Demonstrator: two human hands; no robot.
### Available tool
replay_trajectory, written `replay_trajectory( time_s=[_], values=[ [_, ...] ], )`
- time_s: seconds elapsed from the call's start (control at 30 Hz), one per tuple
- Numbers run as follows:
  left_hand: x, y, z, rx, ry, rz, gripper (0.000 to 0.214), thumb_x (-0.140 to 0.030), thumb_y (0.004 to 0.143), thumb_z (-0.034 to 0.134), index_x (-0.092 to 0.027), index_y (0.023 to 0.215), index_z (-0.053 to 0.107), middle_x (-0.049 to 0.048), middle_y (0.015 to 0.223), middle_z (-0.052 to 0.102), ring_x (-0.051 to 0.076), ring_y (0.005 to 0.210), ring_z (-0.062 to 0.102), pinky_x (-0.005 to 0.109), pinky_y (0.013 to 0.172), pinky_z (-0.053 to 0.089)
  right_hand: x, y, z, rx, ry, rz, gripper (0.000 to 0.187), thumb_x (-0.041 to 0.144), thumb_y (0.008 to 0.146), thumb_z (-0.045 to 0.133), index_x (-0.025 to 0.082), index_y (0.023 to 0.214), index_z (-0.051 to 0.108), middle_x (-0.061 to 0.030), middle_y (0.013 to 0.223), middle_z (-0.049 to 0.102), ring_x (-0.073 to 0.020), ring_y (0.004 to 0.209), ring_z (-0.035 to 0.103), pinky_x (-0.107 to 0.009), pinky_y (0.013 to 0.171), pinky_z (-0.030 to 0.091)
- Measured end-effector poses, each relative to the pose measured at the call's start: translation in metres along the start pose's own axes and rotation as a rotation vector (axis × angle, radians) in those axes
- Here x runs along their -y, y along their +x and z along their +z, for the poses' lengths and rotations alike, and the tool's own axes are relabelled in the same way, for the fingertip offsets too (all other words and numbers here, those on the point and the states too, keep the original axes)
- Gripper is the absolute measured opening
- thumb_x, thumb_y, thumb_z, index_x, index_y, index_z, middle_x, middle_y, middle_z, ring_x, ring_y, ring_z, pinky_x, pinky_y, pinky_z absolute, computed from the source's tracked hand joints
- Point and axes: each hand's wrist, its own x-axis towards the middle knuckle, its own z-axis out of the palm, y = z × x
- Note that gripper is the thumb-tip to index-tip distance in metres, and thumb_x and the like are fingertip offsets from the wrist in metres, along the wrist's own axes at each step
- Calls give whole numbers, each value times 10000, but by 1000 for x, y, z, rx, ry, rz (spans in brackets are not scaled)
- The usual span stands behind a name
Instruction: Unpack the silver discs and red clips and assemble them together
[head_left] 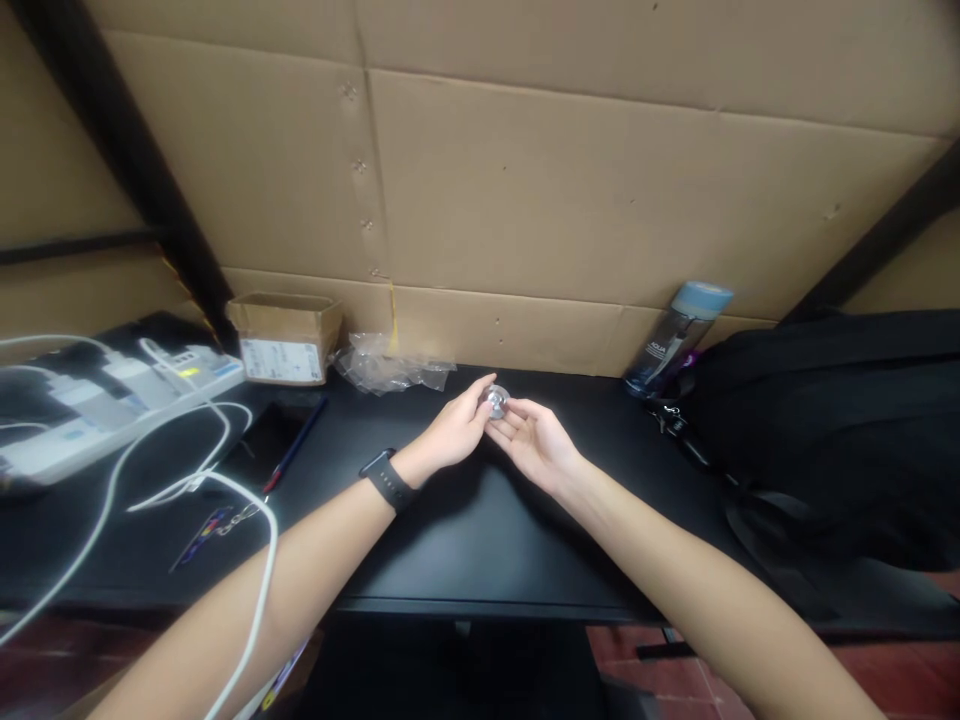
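Both of my hands meet over the middle of the black desk (465,530). My left hand (454,432), with a black watch (387,480) on its wrist, pinches a small round silvery object (496,401) between thumb and fingers. My right hand (534,440) lies palm up just under and beside that object, fingers curled loosely, fingertips touching it. What the object is cannot be made out.
A small cardboard box (283,336) and crumpled clear plastic (390,365) sit at the back by the cardboard wall. A power strip (112,400) with white cables (187,470), a pen (296,445) and keys lie left. A water bottle (675,340) and black backpack (825,430) lie right.
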Motion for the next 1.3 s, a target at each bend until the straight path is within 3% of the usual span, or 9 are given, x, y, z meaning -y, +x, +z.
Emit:
replay_trajectory(
  time_s=[0.17,0.33,0.5,0.63,0.77,0.87,1.0,1.2,1.3],
  values=[
    [1,2,2,0,-43,-22,472,-303,956,593,-266,1427,573,54,1483,579,226,1389,516,345,1207,323,-1,1,0,-39,-10,-40,181,214,876,533,176,978,679,-114,1139,743,-217,1088,714,-375,1049,560],
    [1,7,-2,-119,-43,34,446,-359,989,552,-267,1426,569,50,1557,500,213,1469,416,343,1239,258,9,4,-2,-29,7,-84,211,285,885,512,179,997,656,-132,1148,734,-249,1127,700,-419,1032,577],
    [7,14,-6,-175,-19,44,394,-374,1012,502,-239,1369,602,80,1506,545,212,1431,457,347,1222,279,18,13,-10,-117,63,-72,176,222,898,499,155,970,646,-140,1050,739,-242,1057,722,-393,969,617],
    [6,12,-2,-187,-17,34,337,-364,1020,480,-231,1293,627,84,1421,605,214,1365,511,350,1184,328,15,23,-15,-236,142,-78,108,134,929,539,165,975,633,-87,942,734,-192,940,741,-333,870,660],
    [-2,5,6,-151,29,83,311,-354,1018,482,-230,1259,634,76,1346,636,216,1282,559,343,1139,379,10,30,-18,-333,174,-88,101,74,948,581,161,966,628,-63,905,724,-147,859,739,-258,809,667],
    [-7,0,7,-114,78,114,308,-344,1009,498,-232,1260,637,77,1330,631,221,1227,577,341,1093,423,11,33,-22,-359,210,-65,102,70,970,568,149,952,629,-62,871,720,-142,819,733,-268,784,674],
    [-6,0,5,-84,135,95,287,-312,987,517,-219,1228,643,81,1290,638,220,1159,598,338,1023,468,15,35,-29,-362,223,-65,86,97,977,593,159,930,629,-46,829,722,-146,769,726,-313,747,684],
    [2,0,6,-5,240,133,266,-280,957,547,-220,1203,631,63,1232,667,215,1085,623,378,1006,476,15,38,-33,-356,193,-48,133,184,960,662,141,843,617,-27,696,677,-129,621,673,-264,612,658],
    [1,-1,8,18,264,156,270,-277,952,554,-224,1207,624,64,1245,661,219,1102,615,393,1011,477,14,37,-32,-353,191,-64,139,166,965,647,128,835,616,-38,701,684,-129,617,664,-288,629,667]
  ],
)
